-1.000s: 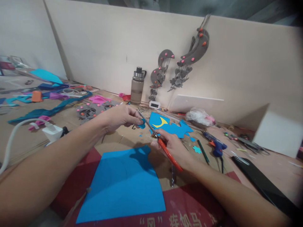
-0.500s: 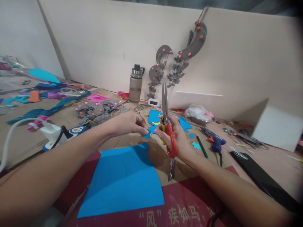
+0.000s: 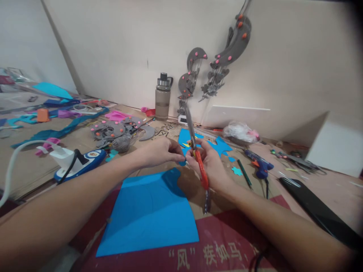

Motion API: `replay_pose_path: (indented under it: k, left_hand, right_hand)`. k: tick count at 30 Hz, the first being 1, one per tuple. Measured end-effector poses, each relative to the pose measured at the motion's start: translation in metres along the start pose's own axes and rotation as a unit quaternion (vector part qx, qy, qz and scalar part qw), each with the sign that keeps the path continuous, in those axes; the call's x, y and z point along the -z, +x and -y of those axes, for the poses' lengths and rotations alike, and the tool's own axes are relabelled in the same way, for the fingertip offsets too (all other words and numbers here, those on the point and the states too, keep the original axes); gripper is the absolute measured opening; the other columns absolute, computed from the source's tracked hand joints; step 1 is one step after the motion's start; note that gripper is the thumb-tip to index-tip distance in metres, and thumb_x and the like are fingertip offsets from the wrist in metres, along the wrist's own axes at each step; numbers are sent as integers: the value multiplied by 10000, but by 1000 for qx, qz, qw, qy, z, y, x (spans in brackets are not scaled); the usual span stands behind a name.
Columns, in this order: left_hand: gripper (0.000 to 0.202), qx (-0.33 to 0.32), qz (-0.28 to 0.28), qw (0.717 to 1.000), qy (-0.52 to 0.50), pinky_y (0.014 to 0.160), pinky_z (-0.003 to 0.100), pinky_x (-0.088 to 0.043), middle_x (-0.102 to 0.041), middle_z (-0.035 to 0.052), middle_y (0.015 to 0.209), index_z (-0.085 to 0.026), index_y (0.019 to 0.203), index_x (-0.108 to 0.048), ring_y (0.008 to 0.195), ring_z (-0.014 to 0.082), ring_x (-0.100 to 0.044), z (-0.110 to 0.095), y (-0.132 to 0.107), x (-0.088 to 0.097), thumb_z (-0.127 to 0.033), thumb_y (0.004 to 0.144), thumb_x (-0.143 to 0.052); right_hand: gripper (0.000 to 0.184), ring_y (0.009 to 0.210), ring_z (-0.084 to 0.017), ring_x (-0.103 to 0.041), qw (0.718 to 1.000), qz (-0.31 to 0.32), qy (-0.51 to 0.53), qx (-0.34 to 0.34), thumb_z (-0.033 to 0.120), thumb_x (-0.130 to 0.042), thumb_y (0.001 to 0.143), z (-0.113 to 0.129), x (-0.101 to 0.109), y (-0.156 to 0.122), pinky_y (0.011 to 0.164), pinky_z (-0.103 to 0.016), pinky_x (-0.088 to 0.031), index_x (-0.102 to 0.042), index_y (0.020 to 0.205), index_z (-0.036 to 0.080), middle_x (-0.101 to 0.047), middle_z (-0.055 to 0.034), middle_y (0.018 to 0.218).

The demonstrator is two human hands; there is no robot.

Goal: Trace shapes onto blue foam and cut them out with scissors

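At frame centre, the left hand (image 3: 162,153) pinches a small blue piece (image 3: 182,163), while the right hand (image 3: 214,166) grips scissors (image 3: 202,170) whose blades have swung upward, off the piece, so cutting seems paused.

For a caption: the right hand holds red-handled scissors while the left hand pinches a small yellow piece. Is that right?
Yellow is wrong: in the head view, the right hand holds red-handled scissors while the left hand pinches a small blue piece.
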State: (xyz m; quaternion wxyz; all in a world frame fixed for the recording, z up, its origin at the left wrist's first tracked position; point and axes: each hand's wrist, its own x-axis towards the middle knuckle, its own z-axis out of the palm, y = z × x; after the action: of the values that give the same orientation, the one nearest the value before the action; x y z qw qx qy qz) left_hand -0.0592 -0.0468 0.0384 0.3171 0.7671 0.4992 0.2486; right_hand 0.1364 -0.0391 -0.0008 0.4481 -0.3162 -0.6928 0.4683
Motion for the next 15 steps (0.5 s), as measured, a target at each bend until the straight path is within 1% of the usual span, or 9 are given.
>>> replay_pose_path:
  k: [2, 3, 5, 6, 8, 9, 11, 13, 15]
  left_hand:
    - [285, -2, -30, 997, -73, 585, 267, -365, -659, -4, 676, -193, 770, -734, 616, 137, -525, 4, 3, -6, -469, 813, -680]
    - [338, -2, -44, 991, -126, 563, 265, -347, -618, -6, 637, -189, 751, -714, 583, 128, -490, 7, 4, -10, -512, 834, -663]
    - [407, -3, -53, 971, -233, 543, 259, -323, -566, -10, 598, -181, 724, -685, 553, 113, -451, 10, 5, -19, -566, 851, -650]
    - [409, -4, -49, 960, -275, 543, 255, -319, -571, -7, 605, -176, 735, -688, 555, 109, -452, 10, 6, -24, -570, 843, -664]
    - [366, 2, -44, 939, -340, 558, 247, -330, -623, 11, 664, -164, 781, -708, 580, 105, -483, 9, 5, -33, -528, 785, -743]
    - [342, 6, -48, 930, -365, 569, 246, -341, -648, 20, 697, -159, 794, -710, 595, 105, -502, 7, 5, -37, -488, 741, -791]
    - [314, 15, -73, 913, -401, 585, 248, -360, -646, 14, 686, -155, 766, -694, 601, 105, -521, 4, 4, -45, -414, 677, -846]
    - [289, 16, -101, 908, -407, 582, 249, -364, -623, 1, 633, -154, 742, -684, 583, 103, -522, 1, 4, -49, -385, 678, -846]
    - [267, 7, -121, 910, -396, 571, 250, -366, -627, 2, 611, -151, 747, -695, 569, 104, -526, 0, 4, -52, -383, 710, -823]
  right_hand:
    - [580, 673, -123, -546, 999, -35, 17, -3, 396, -814, 722, 1, 0, 1, 607, -264, -445, -480, 1167, 231, -597, 27, 809]
    - [592, 650, -116, -533, 998, -53, 27, -4, 398, -812, 723, 1, 0, 1, 592, -262, -443, -472, 1180, 237, -596, 28, 819]
    - [582, 608, -100, -501, 995, -89, 52, -3, 396, -800, 739, 1, 0, 0, 555, -256, -430, -461, 1189, 252, -591, 30, 837]
    - [563, 602, -95, -493, 993, -104, 63, 0, 393, -795, 748, 0, 1, -1, 543, -253, -425, -462, 1181, 256, -589, 29, 849]
    - [523, 627, -95, -510, 989, -127, 81, 11, 384, -792, 757, 0, 1, -2, 545, -248, -428, -469, 1148, 260, -589, 25, 869]
    - [505, 647, -99, -526, 987, -134, 84, 15, 379, -791, 759, 0, 1, -2, 554, -248, -435, -470, 1129, 260, -591, 24, 876]
    - [464, 684, -107, -555, 986, -144, 82, 15, 373, -779, 773, 1, 1, -3, 577, -252, -447, -468, 1097, 259, -597, 23, 886]
    - [444, 715, -120, -584, 986, -149, 77, 10, 371, -770, 777, 1, 0, -3, 589, -260, -452, -463, 1077, 258, -608, 19, 891]
    - [452, 755, -139, -615, 986, -150, 77, 9, 377, -766, 773, 1, -2, -3, 595, -266, -456, -459, 1082, 258, -622, 10, 901]
